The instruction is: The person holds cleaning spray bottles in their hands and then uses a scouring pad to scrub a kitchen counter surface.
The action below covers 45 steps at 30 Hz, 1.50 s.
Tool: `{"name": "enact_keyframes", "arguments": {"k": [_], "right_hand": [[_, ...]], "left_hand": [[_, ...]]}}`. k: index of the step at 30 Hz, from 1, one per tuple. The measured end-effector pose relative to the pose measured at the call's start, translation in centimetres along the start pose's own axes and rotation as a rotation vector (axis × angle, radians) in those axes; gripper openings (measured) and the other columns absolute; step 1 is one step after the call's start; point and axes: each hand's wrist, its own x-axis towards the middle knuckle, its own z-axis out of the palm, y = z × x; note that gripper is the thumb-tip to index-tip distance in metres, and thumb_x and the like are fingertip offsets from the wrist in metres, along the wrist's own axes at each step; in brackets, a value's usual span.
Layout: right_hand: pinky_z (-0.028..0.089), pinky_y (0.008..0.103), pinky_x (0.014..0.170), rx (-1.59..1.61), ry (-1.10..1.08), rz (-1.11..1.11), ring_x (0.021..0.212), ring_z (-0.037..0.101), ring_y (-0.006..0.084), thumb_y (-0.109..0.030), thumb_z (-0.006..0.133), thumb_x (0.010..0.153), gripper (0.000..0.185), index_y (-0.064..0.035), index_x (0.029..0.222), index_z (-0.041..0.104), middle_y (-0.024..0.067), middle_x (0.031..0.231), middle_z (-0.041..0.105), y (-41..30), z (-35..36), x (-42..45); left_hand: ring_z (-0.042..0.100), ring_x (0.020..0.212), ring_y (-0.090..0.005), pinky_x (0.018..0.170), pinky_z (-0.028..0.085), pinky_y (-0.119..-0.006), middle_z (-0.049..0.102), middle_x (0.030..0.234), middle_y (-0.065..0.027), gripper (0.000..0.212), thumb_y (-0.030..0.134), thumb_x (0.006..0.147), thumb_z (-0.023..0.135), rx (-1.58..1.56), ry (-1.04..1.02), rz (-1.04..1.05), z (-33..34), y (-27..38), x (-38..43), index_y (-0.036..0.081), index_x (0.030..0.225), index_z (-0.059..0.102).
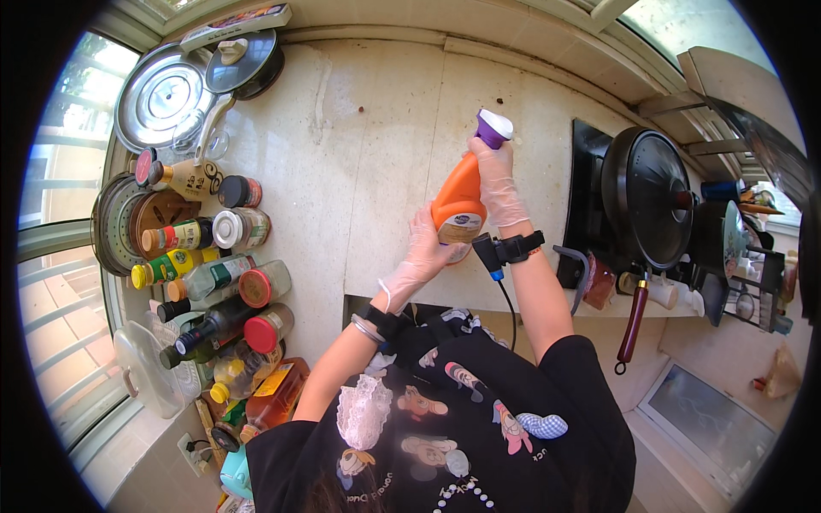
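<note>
An orange spray bottle (458,192) with a purple and white trigger head (493,128) is held tilted above the pale countertop (385,160). My right hand (501,183), in a clear disposable glove, wraps the bottle's neck just below the head. Lower down, my left hand (424,238) grips the base, gloved the same way. The bottle's label bears writing. Small dark specks and stains mark the counter beyond the bottle.
Bottles and jars (266,285) crowd the left side by the window. A lidded pot (247,64) and a steel lid (168,96) stand at the back left. On the right, a lidded frying pan (651,199) sits on the black cooktop (585,167), its handle (634,320) jutting past the counter edge.
</note>
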Motion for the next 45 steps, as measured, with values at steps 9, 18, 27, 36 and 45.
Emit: {"name": "enact_keyframes", "arguments": {"k": [9,18,27,36,45], "right_hand": [[0.048,0.0291,0.058,0.014,-0.053,-0.013,0.06,0.059,0.0162,-0.01,0.063,0.075,0.019,-0.0029,0.09,0.055,0.0055,0.074,0.059,-0.4,-0.1,-0.9],[0.048,0.0287,0.072,-0.124,-0.125,-0.098,0.079,0.058,0.0141,-0.017,0.073,0.075,0.035,-0.0029,0.101,0.054,0.0061,0.085,0.062,0.1,-0.9,-2.8],[0.053,0.0342,0.07,-0.485,-0.42,-0.717,0.081,0.066,0.0278,-0.013,0.07,0.071,0.042,-0.0026,0.109,0.053,0.0148,0.091,0.065,-3.3,0.3,-8.6],[0.05,0.0371,0.061,-0.556,-0.457,-0.707,0.071,0.062,0.0346,-0.035,0.081,0.064,0.051,-0.0057,0.091,0.051,0.0154,0.078,0.062,-1.8,-0.5,-9.6],[0.05,0.0384,0.057,-0.504,-0.131,-0.812,0.066,0.061,0.0337,-0.025,0.074,0.07,0.027,-0.0078,0.081,0.057,0.0139,0.074,0.061,0.3,1.8,-9.4]], "left_hand": [[0.037,0.119,-0.0368,0.103,0.032,-0.043,0.038,0.126,-0.0217,0.098,0.014,0.059,0.082,0.002,-0.008,0.022,-0.4,0.1,-0.4,-0.001,0.136,0.022],[0.036,0.123,-0.0355,0.105,0.031,-0.04,0.038,0.13,-0.0233,0.089,0.016,0.067,0.078,0.087,-0.18,0.073,-4.6,1.6,0.0,-0.002,0.136,0.025],[0.039,0.126,-0.0314,0.106,0.03,-0.044,0.044,0.131,-0.0161,0.077,0.034,0.074,0.072,0.769,0.082,0.815,-14.7,15.1,0.1,0.007,0.136,0.035],[0.06,0.078,-0.0235,0.071,0.05,-0.036,0.058,0.085,-0.0072,0.045,0.042,0.07,0.072,1.021,-0.124,1.179,-13.6,13.5,2.8,0.006,0.089,0.053],[0.057,0.067,-0.0311,0.063,0.048,-0.041,0.056,0.072,-0.0122,0.038,0.039,0.076,0.068,0.928,0.084,0.91,-12.4,13.1,2.8,0.005,0.082,0.053]]}}
